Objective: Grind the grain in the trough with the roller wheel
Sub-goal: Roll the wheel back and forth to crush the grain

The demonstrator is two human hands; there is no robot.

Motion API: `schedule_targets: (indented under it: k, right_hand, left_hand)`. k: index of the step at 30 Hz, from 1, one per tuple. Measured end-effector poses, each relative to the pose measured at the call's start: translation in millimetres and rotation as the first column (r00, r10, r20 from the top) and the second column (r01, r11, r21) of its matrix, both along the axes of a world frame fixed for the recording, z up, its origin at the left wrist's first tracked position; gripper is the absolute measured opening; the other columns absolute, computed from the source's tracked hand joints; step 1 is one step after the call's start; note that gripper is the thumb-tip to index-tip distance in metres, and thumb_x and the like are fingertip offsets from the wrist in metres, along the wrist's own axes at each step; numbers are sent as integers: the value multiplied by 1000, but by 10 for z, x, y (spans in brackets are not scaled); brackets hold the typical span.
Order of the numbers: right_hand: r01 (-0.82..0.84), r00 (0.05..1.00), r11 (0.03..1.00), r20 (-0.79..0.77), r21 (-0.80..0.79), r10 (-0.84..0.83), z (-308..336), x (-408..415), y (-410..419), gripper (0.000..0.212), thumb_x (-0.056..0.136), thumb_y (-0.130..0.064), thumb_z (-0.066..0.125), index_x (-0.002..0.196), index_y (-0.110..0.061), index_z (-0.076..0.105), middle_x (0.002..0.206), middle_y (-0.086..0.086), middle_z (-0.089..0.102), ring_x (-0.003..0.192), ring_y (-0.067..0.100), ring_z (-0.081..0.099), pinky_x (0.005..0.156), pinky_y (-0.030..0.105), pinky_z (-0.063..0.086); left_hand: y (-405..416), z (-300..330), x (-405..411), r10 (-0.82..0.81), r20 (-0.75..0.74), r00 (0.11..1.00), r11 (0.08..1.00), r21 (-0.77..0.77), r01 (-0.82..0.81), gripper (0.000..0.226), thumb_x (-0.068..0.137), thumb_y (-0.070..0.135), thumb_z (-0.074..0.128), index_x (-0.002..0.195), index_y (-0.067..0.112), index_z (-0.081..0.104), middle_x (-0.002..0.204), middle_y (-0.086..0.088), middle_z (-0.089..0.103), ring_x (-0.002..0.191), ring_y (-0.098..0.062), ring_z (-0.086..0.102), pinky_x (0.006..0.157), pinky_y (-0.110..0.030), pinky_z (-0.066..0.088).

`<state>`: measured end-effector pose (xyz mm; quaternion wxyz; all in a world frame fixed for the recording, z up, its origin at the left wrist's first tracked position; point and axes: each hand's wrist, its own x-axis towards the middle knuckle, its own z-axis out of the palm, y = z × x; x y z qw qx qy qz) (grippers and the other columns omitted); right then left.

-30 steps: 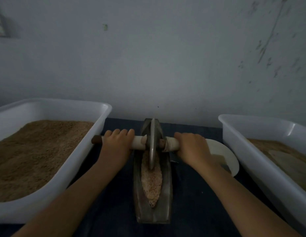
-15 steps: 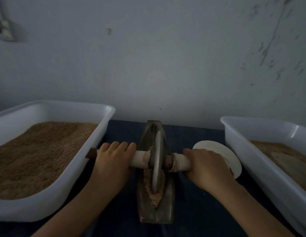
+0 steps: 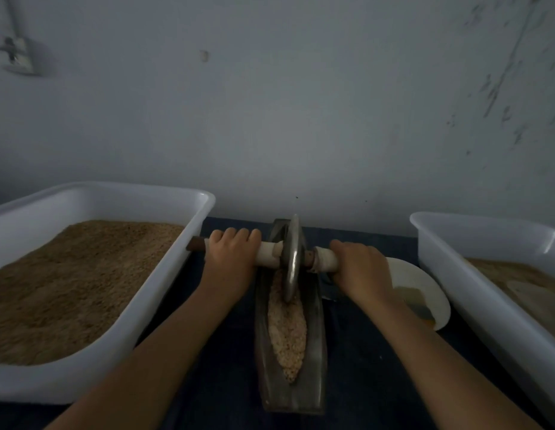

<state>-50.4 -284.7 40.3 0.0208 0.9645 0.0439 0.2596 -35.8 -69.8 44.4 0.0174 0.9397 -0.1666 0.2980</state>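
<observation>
White plastic tubs are the biggest things here: the left tub [image 3: 164,293], heaped with brown grain, stands just left of the metal trough [image 3: 290,395], and the right tub [image 3: 474,274], holding a shallower brown layer, stands well to the trough's right. All rest on a dark blue counter [image 3: 356,380]. The trough itself runs lengthwise away from the person, with a strip of pale crushed grain [image 3: 287,333] lying in its channel from the middle toward the near end. A white plate [image 3: 425,283] sits between the trough and the right tub. The roller wheel [image 3: 292,259] stands upright in the channel toward the trough's far end, its rim down in the grain. The left hand [image 3: 229,262] has its grip curled round the pale axle handle [image 3: 266,251] left of the wheel; the right hand [image 3: 360,271] wraps the handle on the other side. Grinding appears to be mid-stroke at the far end of the run. The next move likely calls for drawing the wheel toward the near end with even downward pressure from both hands, keeping it upright and centred so no grain spills over the trough's edges.
</observation>
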Motion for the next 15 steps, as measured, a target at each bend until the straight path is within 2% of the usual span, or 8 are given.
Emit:
schedule_targets:
  k: [3,5,8,11,13,15]
  right_hand:
    - [-23,999,999,-24,22,23,-7,-77,19,23,81,-23,59,76,-23,37,84,0,62,77,22,57,58,30,21]
    - [-30,999,999,-44,33,32,-10,-186,29,25,81,-22,58,74,-23,34,82,-1,60,73,20,54,53,29,15]
    - [-5,995,1000,-103,24,7,-19,-359,26,29,85,-26,54,71,-29,29,85,-4,58,66,15,41,48,23,13]
    - [6,964,999,-264,-32,-14,77,-481,62,9,89,-28,52,88,-26,44,100,-2,60,85,15,55,61,23,29]
    - [33,899,983,-424,-179,-108,171,-503,90,21,90,-28,54,109,-20,54,113,0,60,103,16,57,72,22,37]
    - [33,878,981,-462,-193,-121,261,-552,76,26,90,-28,56,114,-20,56,113,0,61,104,18,58,69,22,40]
  left_hand:
    - [0,3,-76,31,-5,1000,999,14,-31,22,86,28,57,105,20,50,103,2,59,95,-19,52,82,-30,33]
    - [15,9,-172,46,-19,999,998,52,-45,27,87,32,55,111,24,46,108,5,56,99,-15,50,86,-28,33]
    - [63,64,-320,31,-92,995,993,112,-20,32,87,34,56,115,27,41,114,8,53,104,-12,49,91,-27,33]
    - [118,189,-418,17,-252,968,986,166,26,29,88,33,56,113,28,42,114,8,55,106,-12,52,93,-28,36]
    - [146,290,-458,15,-408,913,980,185,67,26,89,31,55,112,27,44,115,7,56,106,-12,53,94,-29,39]
    - [166,365,-486,11,-523,852,974,197,108,27,88,30,57,112,26,45,115,6,55,106,-12,54,94,-30,41]
